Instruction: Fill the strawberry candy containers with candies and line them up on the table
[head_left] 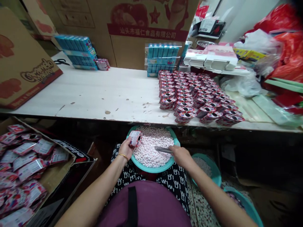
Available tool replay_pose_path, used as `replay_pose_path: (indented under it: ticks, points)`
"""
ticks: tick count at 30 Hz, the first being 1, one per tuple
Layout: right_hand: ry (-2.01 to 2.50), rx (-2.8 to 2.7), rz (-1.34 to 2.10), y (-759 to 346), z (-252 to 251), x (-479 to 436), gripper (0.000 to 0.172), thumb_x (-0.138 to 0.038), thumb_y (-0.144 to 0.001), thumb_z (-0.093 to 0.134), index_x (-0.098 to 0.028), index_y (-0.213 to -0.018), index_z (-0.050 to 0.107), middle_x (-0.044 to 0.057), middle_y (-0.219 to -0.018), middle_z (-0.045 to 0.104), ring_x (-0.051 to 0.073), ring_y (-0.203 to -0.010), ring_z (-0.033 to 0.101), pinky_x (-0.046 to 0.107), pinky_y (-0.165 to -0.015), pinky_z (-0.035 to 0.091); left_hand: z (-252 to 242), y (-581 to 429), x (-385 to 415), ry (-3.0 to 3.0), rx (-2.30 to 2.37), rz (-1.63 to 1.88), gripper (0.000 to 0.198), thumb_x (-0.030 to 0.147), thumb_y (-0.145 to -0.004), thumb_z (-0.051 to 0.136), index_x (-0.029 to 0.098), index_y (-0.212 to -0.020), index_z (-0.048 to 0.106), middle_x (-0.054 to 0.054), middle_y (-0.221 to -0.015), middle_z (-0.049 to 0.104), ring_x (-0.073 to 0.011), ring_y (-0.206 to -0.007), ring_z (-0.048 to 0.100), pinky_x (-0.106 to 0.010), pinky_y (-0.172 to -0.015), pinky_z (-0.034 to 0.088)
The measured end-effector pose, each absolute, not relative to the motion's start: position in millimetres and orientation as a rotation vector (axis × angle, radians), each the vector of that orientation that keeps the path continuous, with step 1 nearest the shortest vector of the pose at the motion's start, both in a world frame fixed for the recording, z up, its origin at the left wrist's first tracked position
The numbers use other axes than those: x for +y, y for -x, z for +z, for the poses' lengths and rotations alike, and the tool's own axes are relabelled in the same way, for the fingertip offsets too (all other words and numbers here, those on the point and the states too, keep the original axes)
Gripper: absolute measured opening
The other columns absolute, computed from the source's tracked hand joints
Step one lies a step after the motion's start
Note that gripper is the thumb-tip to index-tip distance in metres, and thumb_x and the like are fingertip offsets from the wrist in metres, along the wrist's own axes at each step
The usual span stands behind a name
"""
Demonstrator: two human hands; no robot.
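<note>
My left hand [126,148] is closed on a small printed candy box [135,138] with a dark round hole, tilted over the left side of a turquoise basin [151,170]. The basin rests on my lap and holds many small white and pale pink candies [149,154]. In my right hand [181,156] is a grey metal scoop [163,149], its far end pointing left just over the candies. Whether the scoop carries any candies is too small to tell.
Rows of similar boxes [189,97] stand on the white table [113,94]. At lower left, an open carton [82,160] holds more boxes. Other turquoise basins [219,176] sit on the floor at right. Blue packs [163,58] and a large cardboard box [132,53] stand behind.
</note>
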State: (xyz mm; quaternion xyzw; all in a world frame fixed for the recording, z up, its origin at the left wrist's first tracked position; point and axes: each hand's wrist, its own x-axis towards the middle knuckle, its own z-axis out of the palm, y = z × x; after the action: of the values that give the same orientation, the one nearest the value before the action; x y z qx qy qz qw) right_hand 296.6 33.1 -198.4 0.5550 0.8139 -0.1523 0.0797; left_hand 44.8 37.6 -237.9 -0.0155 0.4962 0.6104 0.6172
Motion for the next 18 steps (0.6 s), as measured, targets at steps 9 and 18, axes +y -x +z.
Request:
replay_pose_path:
  ticks: [9, 18]
  points:
    - [-2.044, 2.45, -1.357, -265, -288, 38, 0.032, -0.018, -0.072, 0.05, -0.025, -0.103, 0.057, 0.0, -0.102, 0.062, 0.017, -0.094, 0.055, 0.03, -0.083, 0.042, -237, -55, 44, 0.163, 0.996, 1.252, 0.018, 0.022, -0.082, 0.049, 0.011, -0.092, 0.059, -0.009, -0.078, 0.065, -0.0175, -0.068, 0.062, -0.029, -0.056, 0.053]
    - [-1.788, 2.747, -1.495, -290, -215, 55, 0.03, -0.024, -0.073, 0.053, -0.02, -0.102, 0.058, 0.004, -0.103, 0.062, 0.018, -0.098, 0.054, 0.032, -0.088, 0.04, -229, -45, 41, 0.269, 0.967, 1.308, 0.015, 0.018, -0.082, 0.048, 0.011, -0.09, 0.059, -0.007, -0.072, 0.064, -0.0134, -0.061, 0.06, -0.024, -0.053, 0.052]
